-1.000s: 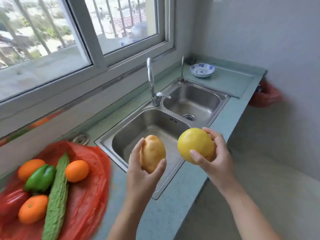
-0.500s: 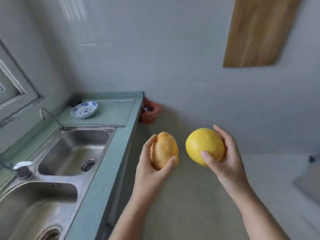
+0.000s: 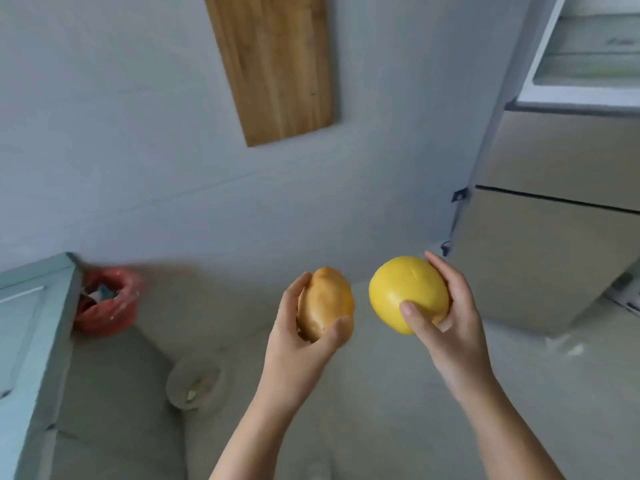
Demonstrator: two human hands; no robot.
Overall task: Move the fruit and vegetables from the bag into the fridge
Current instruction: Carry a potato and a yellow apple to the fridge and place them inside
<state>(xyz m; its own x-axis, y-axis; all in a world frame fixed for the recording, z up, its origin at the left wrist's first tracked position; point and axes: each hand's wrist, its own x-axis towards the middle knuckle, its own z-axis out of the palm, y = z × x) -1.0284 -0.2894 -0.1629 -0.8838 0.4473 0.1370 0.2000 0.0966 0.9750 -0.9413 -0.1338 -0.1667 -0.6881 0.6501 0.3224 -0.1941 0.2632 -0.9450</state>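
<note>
While both hands were raised in front of the body over the pale floor, each held one piece of produce, two pieces in all. One left hand (image 3: 298, 344) had its fingers and thumb curled round a single tan, lumpy potato (image 3: 325, 303), with the thumb across the lower front of it. One right hand (image 3: 450, 327) cupped a single round yellow fruit (image 3: 407, 294) from the right side, its thumb pressed against the front and its fingers wrapped behind. The two pieces sat side by side, just apart, with neither touching the other.

One fridge (image 3: 554, 244) stood to the right, against the grey wall. Two beige fronts on its lower part were closed, and a white compartment with shelves showed at its top; what lay on those shelves could not be made out. Both pieces were outside it, in the air to its left, the yellow fruit being the nearer.

One bin (image 3: 107, 306) lined with red plastic stood on the floor beside the end of the one green counter (image 3: 31, 323). It held some pale and bluish scraps, too blurred to name. One wooden board (image 3: 277, 64) hung on the wall above. One round whitish object (image 3: 197, 382) lay on the floor below the left hand, too blurred to identify.
</note>
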